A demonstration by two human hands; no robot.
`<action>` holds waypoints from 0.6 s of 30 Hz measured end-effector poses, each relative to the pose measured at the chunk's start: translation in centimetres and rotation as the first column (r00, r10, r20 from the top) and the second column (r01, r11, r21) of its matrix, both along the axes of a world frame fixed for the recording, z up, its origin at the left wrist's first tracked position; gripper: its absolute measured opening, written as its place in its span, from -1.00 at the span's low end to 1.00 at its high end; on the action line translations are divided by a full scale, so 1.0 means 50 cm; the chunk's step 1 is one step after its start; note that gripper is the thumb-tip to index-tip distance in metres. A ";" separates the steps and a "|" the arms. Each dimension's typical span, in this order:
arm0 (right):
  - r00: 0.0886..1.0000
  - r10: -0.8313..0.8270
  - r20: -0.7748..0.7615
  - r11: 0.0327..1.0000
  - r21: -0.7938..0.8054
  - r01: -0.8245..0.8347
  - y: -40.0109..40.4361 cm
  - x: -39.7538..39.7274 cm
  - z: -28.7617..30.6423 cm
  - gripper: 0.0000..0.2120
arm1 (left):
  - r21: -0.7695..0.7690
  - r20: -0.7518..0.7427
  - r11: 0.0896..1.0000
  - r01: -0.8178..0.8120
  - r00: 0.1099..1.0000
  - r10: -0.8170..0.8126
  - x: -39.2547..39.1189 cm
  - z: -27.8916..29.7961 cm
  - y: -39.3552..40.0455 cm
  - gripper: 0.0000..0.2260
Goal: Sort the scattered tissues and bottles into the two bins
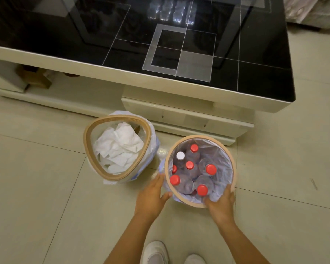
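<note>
Head view: we flank bottle bin; left hand flat, fingers straight against left wall; right hand curls over near rim, nearer grip. Tissue bin lies left.

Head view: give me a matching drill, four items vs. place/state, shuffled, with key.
Items:
1. tissues
2. bottles
3. left hand
4. right hand

Places:
A. fingers hooked over the round bin's near rim
B. in the round bin
C. flat against the round bin's outer side
D. in the triangular bin

Pairs: 1-D, 2-B, 3-C, 4-A
</note>
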State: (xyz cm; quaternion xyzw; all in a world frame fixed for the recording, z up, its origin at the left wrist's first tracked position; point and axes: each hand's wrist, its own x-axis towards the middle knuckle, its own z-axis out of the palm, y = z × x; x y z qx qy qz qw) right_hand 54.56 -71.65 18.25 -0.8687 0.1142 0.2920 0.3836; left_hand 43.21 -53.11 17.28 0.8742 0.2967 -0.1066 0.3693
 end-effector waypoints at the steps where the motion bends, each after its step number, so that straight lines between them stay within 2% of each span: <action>1: 1.000 0.019 0.002 1.000 0.009 -0.019 0.011 -0.001 0.004 0.13 | -0.009 0.012 1.000 0.014 1.000 -0.014 0.004 0.002 -0.004 -0.36; 3: 0.997 0.077 0.001 0.997 0.025 -0.077 0.028 0.004 0.005 0.12 | -0.012 0.054 0.999 0.031 0.998 -0.030 0.014 -0.003 -0.008 -0.30; 5: 0.993 0.111 -0.027 0.993 0.028 -0.110 0.047 0.014 0.004 0.00 | -0.035 0.068 0.999 -0.023 0.997 0.026 0.017 -0.012 -0.002 -0.26; 7: 0.988 0.146 -0.046 0.989 0.032 -0.145 0.060 0.025 -0.003 0.02 | -0.045 0.080 0.997 -0.068 0.994 0.072 0.018 -0.013 0.009 -0.25; 10: 0.977 0.213 -0.009 0.975 0.066 -0.211 0.075 0.039 0.007 0.07 | -0.022 0.083 0.998 -0.055 0.995 0.056 0.014 -0.003 0.023 -0.28; 15: 0.938 0.331 0.106 0.937 0.078 -0.340 0.068 0.059 0.024 -0.27 | -0.007 0.135 0.999 -0.037 0.990 0.038 0.018 0.046 0.035 -0.29; 18: 0.918 0.367 0.150 0.917 0.111 -0.384 0.088 0.058 0.087 -0.34 | 0.025 0.165 0.997 -0.073 0.984 0.068 0.035 0.101 0.044 -0.40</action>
